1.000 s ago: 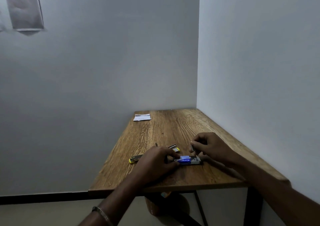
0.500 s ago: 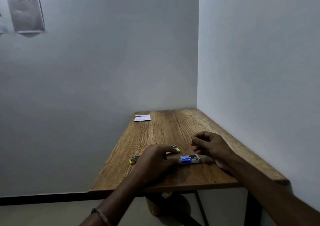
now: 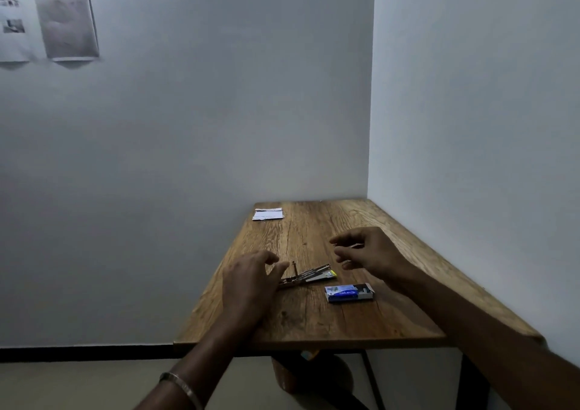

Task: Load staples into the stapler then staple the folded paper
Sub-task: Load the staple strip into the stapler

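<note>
The table (image 3: pixel 314 321) carries everything. The paper (image 3: pixel 268 214) lies at its far left corner, well apart from both hands, unstapled as far as I can see. The right hand (image 3: pixel 373 252) hovers with curled fingers pinching what looks like a staple strip. The left hand (image 3: pixel 248 281), open, reaches beside the opened stapler (image 3: pixel 309 276). The box (image 3: pixel 349 293) sits nearer. Loading seems underway; stapling remains.

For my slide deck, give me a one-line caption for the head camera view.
Both hands, left and right, hover over an opened stapler beside a staple box.
</note>
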`<state>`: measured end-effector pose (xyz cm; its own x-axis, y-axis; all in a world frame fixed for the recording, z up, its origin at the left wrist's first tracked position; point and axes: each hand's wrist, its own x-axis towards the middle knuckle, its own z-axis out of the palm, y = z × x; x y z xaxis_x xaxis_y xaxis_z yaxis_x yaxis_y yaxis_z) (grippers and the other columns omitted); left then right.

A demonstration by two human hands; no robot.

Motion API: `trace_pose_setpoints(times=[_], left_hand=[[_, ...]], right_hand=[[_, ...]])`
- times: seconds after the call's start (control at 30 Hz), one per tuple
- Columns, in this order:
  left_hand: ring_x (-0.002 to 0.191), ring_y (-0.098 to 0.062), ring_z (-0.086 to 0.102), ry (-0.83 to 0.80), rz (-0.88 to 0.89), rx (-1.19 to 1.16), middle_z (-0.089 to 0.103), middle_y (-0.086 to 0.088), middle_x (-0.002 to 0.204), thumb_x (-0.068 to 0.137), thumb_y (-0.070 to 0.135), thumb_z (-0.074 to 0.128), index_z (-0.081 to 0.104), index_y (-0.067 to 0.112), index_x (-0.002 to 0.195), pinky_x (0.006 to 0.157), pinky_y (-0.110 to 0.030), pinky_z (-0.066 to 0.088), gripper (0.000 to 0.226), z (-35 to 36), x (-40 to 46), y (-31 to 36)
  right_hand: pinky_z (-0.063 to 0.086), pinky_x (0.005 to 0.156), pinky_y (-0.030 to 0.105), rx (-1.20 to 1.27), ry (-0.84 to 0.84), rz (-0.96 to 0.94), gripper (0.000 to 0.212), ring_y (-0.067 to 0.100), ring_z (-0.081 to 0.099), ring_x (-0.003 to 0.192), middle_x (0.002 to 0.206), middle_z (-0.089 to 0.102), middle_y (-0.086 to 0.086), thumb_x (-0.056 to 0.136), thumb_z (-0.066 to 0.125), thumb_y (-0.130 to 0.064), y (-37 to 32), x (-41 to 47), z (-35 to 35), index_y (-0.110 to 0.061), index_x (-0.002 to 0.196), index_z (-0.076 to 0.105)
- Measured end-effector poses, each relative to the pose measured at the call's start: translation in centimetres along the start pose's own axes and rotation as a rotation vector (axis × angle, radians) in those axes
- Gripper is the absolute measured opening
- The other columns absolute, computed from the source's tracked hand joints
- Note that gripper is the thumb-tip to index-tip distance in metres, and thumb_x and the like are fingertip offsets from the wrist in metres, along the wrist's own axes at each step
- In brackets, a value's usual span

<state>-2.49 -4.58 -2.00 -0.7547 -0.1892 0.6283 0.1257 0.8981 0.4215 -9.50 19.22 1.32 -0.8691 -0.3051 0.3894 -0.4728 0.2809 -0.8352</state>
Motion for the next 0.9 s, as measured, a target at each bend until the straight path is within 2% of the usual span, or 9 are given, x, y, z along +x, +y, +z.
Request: trace_pose_setpoints(times=[0.07, 0.13, 0.2, 0.27, 0.43, 0.6, 0.7, 0.77, 0.9], left_hand=[[0.112, -0.01, 0.059, -0.108, 0.004, 0.039, 0.069, 0.012, 0.118, 0.086, 0.058, 0.062, 0.069, 0.031, 0.116, 0.098, -0.041, 0.048, 0.04, 0.3, 0.1, -0.1], [0.113, -0.009, 0.056, -0.175, 0.053, 0.085, 0.067, 0.016, 0.119, 0.084, 0.062, 0.062, 0.067, 0.033, 0.118, 0.099, -0.038, 0.043, 0.044, 0.5, 0.0, -0.1], [0.11, -0.008, 0.054, -0.217, 0.109, 0.118, 0.068, 0.016, 0.115, 0.084, 0.061, 0.063, 0.068, 0.035, 0.116, 0.096, -0.035, 0.04, 0.042, 0.7, 0.0, -0.2], [0.104, -0.008, 0.055, -0.25, 0.139, 0.112, 0.07, 0.014, 0.111, 0.085, 0.057, 0.065, 0.07, 0.034, 0.112, 0.094, -0.037, 0.045, 0.036, 0.7, 0.0, -0.2], [0.095, -0.005, 0.056, -0.257, 0.15, 0.057, 0.07, 0.014, 0.105, 0.085, 0.052, 0.067, 0.072, 0.031, 0.108, 0.091, -0.04, 0.05, 0.031, 0.8, 0.0, -0.3], [0.086, 0.0, 0.051, -0.243, 0.165, 0.045, 0.07, 0.013, 0.104, 0.086, 0.049, 0.068, 0.073, 0.03, 0.107, 0.081, -0.029, 0.049, 0.03, 0.8, 0.1, -0.2], [0.085, 0.0, 0.051, -0.238, 0.17, 0.025, 0.069, 0.012, 0.104, 0.087, 0.046, 0.068, 0.073, 0.028, 0.107, 0.071, -0.021, 0.042, 0.027, 0.8, 0.0, -0.2], [0.086, 0.0, 0.052, -0.236, 0.167, 0.014, 0.069, 0.011, 0.104, 0.088, 0.044, 0.067, 0.073, 0.027, 0.107, 0.07, -0.019, 0.04, 0.026, 0.8, 0.0, -0.2], [0.085, -0.001, 0.052, -0.226, 0.162, 0.003, 0.069, 0.011, 0.103, 0.088, 0.045, 0.068, 0.074, 0.027, 0.107, 0.069, -0.019, 0.04, 0.026, 0.9, 0.0, -0.3]], right_hand=[[0.056, 0.066, 0.013, -0.25, -0.039, -0.124, 0.02, 0.001, 0.072, 0.073, 0.093, 0.077, -0.004, 0.083, 0.077, -0.01, -0.7, 1.0, 1.0, -0.014, 0.103, 0.076], [0.051, 0.069, 0.004, -0.414, -0.107, -0.22, 0.021, -0.011, 0.066, 0.073, 0.095, 0.077, -0.006, 0.079, 0.081, -0.011, -1.2, 1.8, 2.0, -0.014, 0.099, 0.077], [0.05, 0.069, 0.005, -0.508, -0.184, -0.264, 0.018, -0.013, 0.065, 0.071, 0.092, 0.077, -0.005, 0.077, 0.083, -0.011, -1.4, 2.2, 2.9, -0.014, 0.095, 0.078], [0.05, 0.068, 0.008, -0.578, -0.23, -0.292, 0.016, -0.011, 0.064, 0.068, 0.086, 0.076, -0.008, 0.076, 0.083, -0.009, -1.3, 2.6, 3.6, -0.015, 0.09, 0.079], [0.053, 0.064, 0.011, -0.55, -0.279, -0.271, 0.016, -0.008, 0.069, 0.068, 0.069, 0.067, -0.022, 0.075, 0.084, -0.006, -0.9, 3.1, 3.7, -0.018, 0.085, 0.08], [0.058, 0.068, 0.017, -0.552, -0.291, -0.29, 0.016, -0.004, 0.07, 0.072, 0.074, 0.069, -0.02, 0.074, 0.085, -0.009, -0.6, 3.3, 3.5, -0.021, 0.083, 0.08], [0.054, 0.065, 0.012, -0.558, -0.308, -0.294, 0.015, -0.006, 0.069, 0.072, 0.07, 0.068, -0.024, 0.074, 0.085, -0.01, -0.5, 3.4, 3.6, -0.021, 0.083, 0.08], [0.052, 0.064, 0.01, -0.558, -0.317, -0.304, 0.014, -0.006, 0.069, 0.072, 0.07, 0.067, -0.025, 0.075, 0.084, -0.009, -0.3, 3.5, 3.7, -0.02, 0.082, 0.08], [0.057, 0.069, 0.016, -0.573, -0.323, -0.341, 0.013, -0.004, 0.07, 0.074, 0.073, 0.068, -0.022, 0.075, 0.084, -0.01, -0.2, 3.5, 3.7, -0.02, 0.083, 0.08]])
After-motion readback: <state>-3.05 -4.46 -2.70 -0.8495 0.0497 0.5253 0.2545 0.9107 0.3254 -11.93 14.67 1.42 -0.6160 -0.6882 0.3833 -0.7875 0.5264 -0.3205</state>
